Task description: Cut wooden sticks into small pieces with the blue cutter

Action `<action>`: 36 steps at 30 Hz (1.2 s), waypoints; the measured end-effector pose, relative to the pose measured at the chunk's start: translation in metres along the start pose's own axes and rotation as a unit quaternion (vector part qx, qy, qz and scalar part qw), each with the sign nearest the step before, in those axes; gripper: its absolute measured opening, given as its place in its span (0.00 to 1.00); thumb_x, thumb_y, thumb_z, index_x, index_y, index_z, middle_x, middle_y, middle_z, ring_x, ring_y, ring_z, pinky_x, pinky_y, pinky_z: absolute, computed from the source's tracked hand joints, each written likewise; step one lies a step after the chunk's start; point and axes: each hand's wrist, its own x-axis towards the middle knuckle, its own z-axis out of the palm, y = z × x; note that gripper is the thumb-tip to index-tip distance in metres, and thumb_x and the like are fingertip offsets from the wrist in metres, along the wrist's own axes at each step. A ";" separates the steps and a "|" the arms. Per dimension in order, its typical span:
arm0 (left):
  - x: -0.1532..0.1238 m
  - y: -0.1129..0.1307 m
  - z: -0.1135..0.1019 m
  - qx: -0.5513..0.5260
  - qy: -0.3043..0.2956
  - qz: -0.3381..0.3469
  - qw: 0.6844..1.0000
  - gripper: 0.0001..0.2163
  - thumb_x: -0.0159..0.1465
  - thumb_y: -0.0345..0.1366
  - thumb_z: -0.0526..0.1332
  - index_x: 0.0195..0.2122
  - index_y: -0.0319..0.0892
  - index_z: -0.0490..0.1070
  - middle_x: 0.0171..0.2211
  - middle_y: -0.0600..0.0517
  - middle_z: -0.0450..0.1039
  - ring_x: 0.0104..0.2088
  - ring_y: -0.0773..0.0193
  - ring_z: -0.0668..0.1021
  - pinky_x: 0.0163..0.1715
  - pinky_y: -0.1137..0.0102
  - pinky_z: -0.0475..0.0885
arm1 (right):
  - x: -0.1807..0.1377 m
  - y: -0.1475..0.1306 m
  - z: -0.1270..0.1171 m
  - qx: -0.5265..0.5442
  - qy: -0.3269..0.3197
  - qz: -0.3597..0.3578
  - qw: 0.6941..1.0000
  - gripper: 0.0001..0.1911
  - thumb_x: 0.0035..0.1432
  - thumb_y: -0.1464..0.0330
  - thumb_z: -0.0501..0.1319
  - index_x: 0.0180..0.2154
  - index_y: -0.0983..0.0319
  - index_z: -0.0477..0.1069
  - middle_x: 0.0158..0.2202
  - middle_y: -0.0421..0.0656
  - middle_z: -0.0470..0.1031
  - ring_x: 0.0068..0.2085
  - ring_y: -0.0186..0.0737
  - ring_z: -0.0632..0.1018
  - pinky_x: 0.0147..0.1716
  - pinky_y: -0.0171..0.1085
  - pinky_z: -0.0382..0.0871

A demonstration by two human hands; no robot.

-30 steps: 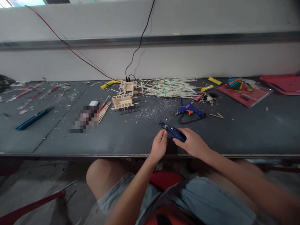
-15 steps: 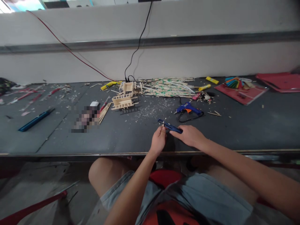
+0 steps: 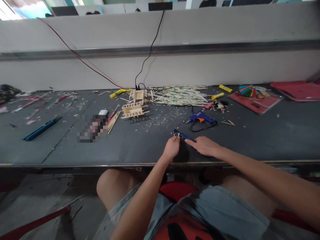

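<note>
Near the front edge of the table, my right hand (image 3: 206, 146) is closed around the handle of a blue utility knife (image 3: 187, 136), which points away and to the left. My left hand (image 3: 172, 147) pinches a short, thin wooden stick (image 3: 178, 134) that crosses the knife near its front end. The blade itself is too small to make out. Beyond both hands lie a blue hot glue gun (image 3: 201, 116) with an orange trigger and, further left, small wooden models (image 3: 132, 110) built from sticks.
Wooden sticks (image 3: 180, 95) with green-printed paper lie along the wall. Loose sticks (image 3: 114, 122) rest beside a blurred-out object (image 3: 92, 130). A blue tool (image 3: 41, 129) lies at left, a red folder (image 3: 295, 90) at far right. Shavings (image 3: 160, 116) litter the middle. A black cable (image 3: 151, 43) hangs behind.
My left fingers and the knife's front end have shifted slightly to the right, and the knife slants a bit more steeply. The view has tilted up a little. Both hands keep their holds.
</note>
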 end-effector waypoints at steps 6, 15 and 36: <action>0.003 0.005 -0.001 0.047 -0.023 -0.014 0.999 0.13 0.60 0.42 0.51 0.25 0.39 0.63 0.14 0.58 0.55 0.14 0.73 0.58 0.15 0.77 0.51 | 0.000 0.001 0.001 0.027 -0.019 0.013 0.999 0.42 0.51 0.39 0.36 0.28 0.64 0.74 0.28 0.53 0.76 0.31 0.47 0.77 0.30 0.38 0.66; -0.002 0.011 -0.002 0.044 -0.055 -0.059 0.996 0.13 0.61 0.43 0.49 0.29 0.39 0.64 0.16 0.59 0.54 0.13 0.75 0.56 0.13 0.78 0.51 | -0.001 0.016 0.000 0.012 0.025 0.013 1.000 0.39 0.54 0.42 0.36 0.27 0.63 0.73 0.31 0.53 0.77 0.34 0.49 0.77 0.33 0.40 0.65; -0.002 0.017 0.004 0.054 -0.119 0.078 0.988 0.19 0.61 0.48 0.51 0.39 0.39 0.71 0.20 0.55 0.57 0.22 0.71 0.60 0.22 0.77 0.57 | -0.038 0.056 -0.012 0.163 0.086 -0.040 0.982 0.23 0.54 0.51 0.51 0.43 0.58 0.71 0.43 0.47 0.75 0.41 0.46 0.75 0.38 0.38 0.67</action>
